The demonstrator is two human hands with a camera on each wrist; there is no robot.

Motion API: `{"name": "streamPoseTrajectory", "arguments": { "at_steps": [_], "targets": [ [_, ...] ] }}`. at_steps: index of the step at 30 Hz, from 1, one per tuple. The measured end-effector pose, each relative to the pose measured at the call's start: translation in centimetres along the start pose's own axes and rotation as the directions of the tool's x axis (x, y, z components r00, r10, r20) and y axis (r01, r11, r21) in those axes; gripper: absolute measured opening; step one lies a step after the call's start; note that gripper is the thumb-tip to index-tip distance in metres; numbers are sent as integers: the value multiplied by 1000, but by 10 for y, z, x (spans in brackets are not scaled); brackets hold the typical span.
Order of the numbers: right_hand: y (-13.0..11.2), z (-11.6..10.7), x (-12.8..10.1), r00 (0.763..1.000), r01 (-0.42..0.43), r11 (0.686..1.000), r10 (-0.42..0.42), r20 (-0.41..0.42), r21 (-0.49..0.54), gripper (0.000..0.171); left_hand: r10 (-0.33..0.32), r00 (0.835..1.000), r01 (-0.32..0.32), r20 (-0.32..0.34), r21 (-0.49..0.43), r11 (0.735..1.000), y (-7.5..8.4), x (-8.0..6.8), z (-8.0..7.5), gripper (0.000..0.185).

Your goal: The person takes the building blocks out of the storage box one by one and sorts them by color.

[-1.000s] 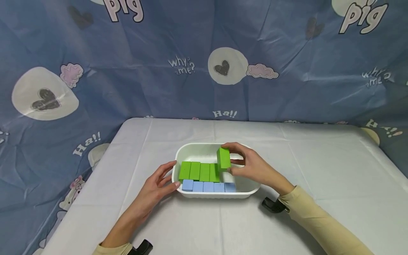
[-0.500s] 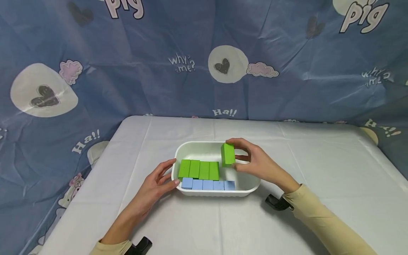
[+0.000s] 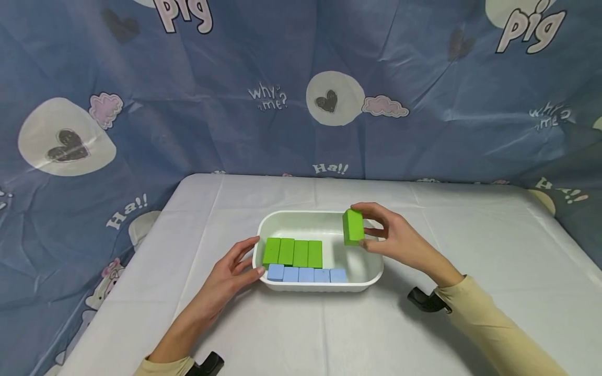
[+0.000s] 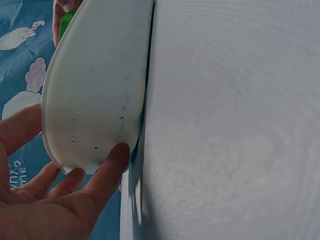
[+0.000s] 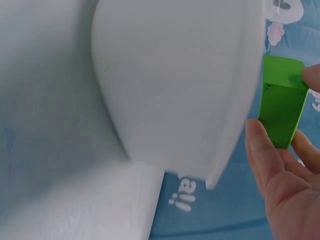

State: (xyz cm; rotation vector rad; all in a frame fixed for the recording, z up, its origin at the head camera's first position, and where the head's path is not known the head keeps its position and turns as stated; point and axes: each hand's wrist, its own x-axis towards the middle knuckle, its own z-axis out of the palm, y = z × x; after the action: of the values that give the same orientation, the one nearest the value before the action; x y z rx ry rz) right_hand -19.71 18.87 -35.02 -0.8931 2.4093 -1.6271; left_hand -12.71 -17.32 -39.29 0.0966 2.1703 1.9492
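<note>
We see the right hand (image 3: 395,237) pinching a green block (image 3: 353,227) between thumb and fingers, held upright in the air above the right end of the white tray (image 3: 301,218); the right wrist view shows the same block (image 5: 281,102) just beside the tray's outer wall (image 5: 175,85), fingertips (image 5: 262,145) on its side. The left hand (image 3: 230,271) lies relaxed and holds nothing, its straight fingers resting against the tray's left end; from the left wrist view we note fingertips (image 4: 112,157) touching the rim there (image 4: 95,90). Inside the tray, four green blocks (image 3: 292,253) stand side by side in a row, touching one another, toward the left. Just in front of them, along the near wall, a row of five blue blocks (image 3: 307,274) lies edge to edge. The tray's right half behind the blue row shows bare floor. The tray sits near the middle of the surface (image 3: 470,250), which is covered with a pale cloth. Behind hangs a blue printed backdrop (image 3: 188,94) with hearts, clouds and lettering. Both arms wear beige sleeves (image 3: 489,324), each with a black wrist mount (image 3: 423,301).
</note>
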Motion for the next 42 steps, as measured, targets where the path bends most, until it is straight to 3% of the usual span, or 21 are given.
{"name": "streamPoseTrajectory", "arguments": {
  "at_steps": [7, 20, 34, 42],
  "targets": [
    [4, -20, -13, 999, -8, 997, 6, -33, -72, 61, -2, 1000, 2, 2, -5, 1000, 0, 0, 0, 65],
    [12, -47, -32, 995, -52, 994, 44, -89, -92, 60, -7, 1000, 7, 1, -10, 1000, 0, 1, -1, 65],
    [36, -65, -42, 988, -152, 980, 150, -24, -128, 58, -19, 1000, 19, 3, -11, 1000, 2, -1, 1, 65],
    [55, -64, -40, 985, -159, 983, 164, 51, -89, 57, -26, 1000, 26, 0, -7, 1000, 2, -1, 1, 65]
  ]
}}
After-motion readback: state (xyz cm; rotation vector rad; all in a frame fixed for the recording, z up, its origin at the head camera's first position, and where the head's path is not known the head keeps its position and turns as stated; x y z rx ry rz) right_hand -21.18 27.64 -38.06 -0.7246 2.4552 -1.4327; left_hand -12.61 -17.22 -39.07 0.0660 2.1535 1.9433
